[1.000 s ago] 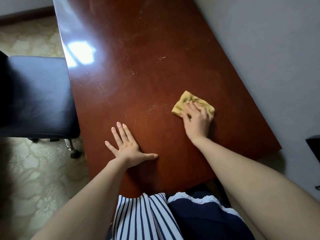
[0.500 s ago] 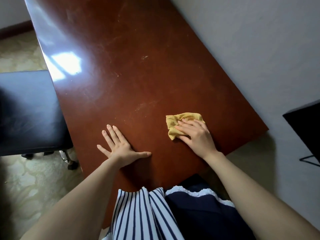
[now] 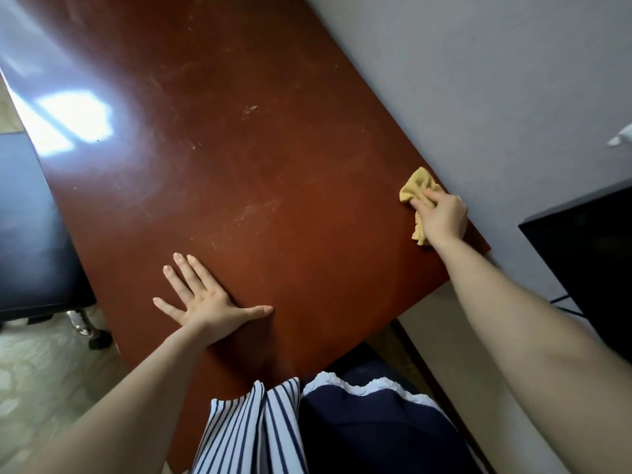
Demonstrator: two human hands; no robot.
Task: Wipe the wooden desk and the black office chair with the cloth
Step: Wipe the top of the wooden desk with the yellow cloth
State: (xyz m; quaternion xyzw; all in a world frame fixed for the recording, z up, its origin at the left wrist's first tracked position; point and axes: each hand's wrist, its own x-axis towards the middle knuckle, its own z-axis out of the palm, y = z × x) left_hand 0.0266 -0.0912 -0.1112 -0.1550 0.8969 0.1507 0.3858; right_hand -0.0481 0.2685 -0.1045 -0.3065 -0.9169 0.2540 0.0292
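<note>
Step in hand, by judgement: wiping the wooden desk (image 3: pixel 273 165), right-hand edge by the wall (image 3: pixel 478 80).

Right hand (image 3: pixel 441 217) at the desk's right edge, near the close corner; fingers (image 3: pixel 422 200) curled round the bunched yellow cloth (image 3: pixel 415 186), pinching it against the wood. Cloth partly under the palm, one tail showing below the hand.

Left hand (image 3: pixel 201 299) flat on the desk close to the near edge, fingers spread, thumb out to the right; holding nothing, apparently bracing.

To do well: flatten cloth for wider contact instead of a wad; overlap passes from wall edge back toward centre; cover pale scuffs (image 3: pixel 253 210) mid-desk, still visible; lift left hand to reach the patch beneath it.

Black office chair (image 3: pixel 30 234) just beside the desk's left edge, apart from both hands, apparently unwiped yet.

Containers: none in view. Dark object (image 3: pixel 581 251) at right, unidentified.
</note>
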